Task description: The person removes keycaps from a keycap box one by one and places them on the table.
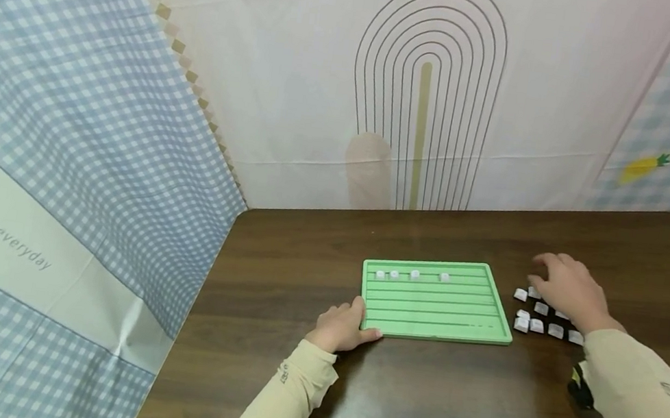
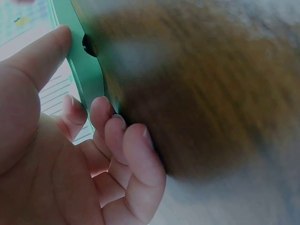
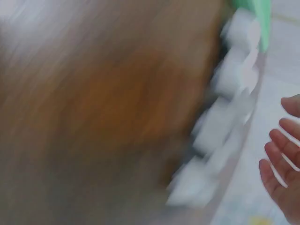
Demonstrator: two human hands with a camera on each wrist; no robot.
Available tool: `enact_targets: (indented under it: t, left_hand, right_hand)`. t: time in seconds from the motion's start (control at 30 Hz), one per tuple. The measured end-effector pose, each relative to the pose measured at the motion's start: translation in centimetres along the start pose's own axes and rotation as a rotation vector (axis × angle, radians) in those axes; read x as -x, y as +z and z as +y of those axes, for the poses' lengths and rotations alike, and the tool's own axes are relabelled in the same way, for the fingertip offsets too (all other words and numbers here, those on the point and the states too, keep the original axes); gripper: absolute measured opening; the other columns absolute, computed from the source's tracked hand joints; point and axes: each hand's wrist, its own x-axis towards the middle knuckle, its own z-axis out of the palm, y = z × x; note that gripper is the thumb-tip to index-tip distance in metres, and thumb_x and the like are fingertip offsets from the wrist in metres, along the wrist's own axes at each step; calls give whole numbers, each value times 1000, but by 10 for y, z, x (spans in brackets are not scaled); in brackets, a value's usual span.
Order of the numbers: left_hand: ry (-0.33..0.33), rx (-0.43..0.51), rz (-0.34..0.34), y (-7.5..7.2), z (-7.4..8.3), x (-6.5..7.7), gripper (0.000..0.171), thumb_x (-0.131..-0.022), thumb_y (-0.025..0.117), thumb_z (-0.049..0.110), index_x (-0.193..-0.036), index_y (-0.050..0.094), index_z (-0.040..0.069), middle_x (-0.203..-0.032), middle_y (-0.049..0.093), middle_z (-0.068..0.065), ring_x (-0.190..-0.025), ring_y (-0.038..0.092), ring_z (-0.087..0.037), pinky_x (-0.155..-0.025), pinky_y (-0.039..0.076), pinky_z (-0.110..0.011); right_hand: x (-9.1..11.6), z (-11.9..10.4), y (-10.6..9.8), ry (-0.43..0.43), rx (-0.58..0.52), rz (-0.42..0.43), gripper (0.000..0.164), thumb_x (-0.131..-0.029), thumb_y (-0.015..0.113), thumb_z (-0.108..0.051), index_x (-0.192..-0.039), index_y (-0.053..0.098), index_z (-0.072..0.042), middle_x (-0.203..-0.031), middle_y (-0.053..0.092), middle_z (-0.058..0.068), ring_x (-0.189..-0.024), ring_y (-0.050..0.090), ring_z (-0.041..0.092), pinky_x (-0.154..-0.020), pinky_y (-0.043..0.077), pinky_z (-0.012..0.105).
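A green ridged board (image 1: 441, 311) lies flat on the dark wooden table (image 1: 413, 397); several small white tiles (image 1: 414, 274) stand in its top row. My left hand (image 1: 341, 327) holds the board's near left corner, thumb on the edge (image 2: 86, 89) and fingers (image 2: 117, 136) curled under it. My right hand (image 1: 571, 287) hovers with relaxed fingers over a cluster of loose white tiles (image 1: 545, 326) to the right of the board. The right wrist view is blurred; the white tiles (image 3: 225, 122) and fingertips (image 3: 281, 159) show.
Fabric backdrops enclose the table: blue checked cloth at left (image 1: 70, 137) and a cream sheet with arch lines behind (image 1: 425, 95). A small black object (image 1: 579, 392) sits by my right sleeve. Bare tabletop lies in front of the board.
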Motion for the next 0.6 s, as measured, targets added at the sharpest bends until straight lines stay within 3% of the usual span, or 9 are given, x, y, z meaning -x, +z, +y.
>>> enact_targets:
  t: [0.2, 0.4, 0.6]
  left_hand:
    - [-11, 0, 2, -1, 1, 1, 41, -84, 58, 49, -86, 40, 12, -73, 48, -5, -68, 46, -26, -61, 38, -40]
    - [-11, -9, -15, 3, 4, 1, 42, -84, 57, 52, -85, 40, 14, -72, 47, -3, -66, 46, -23, -59, 37, -37]
    - [-28, -20, 12, 0, 1, 2, 43, -83, 57, 52, -85, 40, 13, -71, 48, -3, -66, 47, -24, -58, 38, -37]
  right_hand:
    - [-23, -52, 23, -197, 5, -30, 35, -90, 55, -21, -118, 55, 1, -122, 52, 30, -111, 44, 48, -84, 41, 64]
    - [-32, -80, 50, -272, 54, -69, 29, -87, 59, -16, -112, 59, -1, -114, 60, 25, -106, 50, 43, -84, 43, 60]
    - [-37, -96, 58, -321, 119, -8, 20, -87, 60, -15, -104, 64, -5, -105, 63, 19, -96, 54, 39, -77, 46, 57]
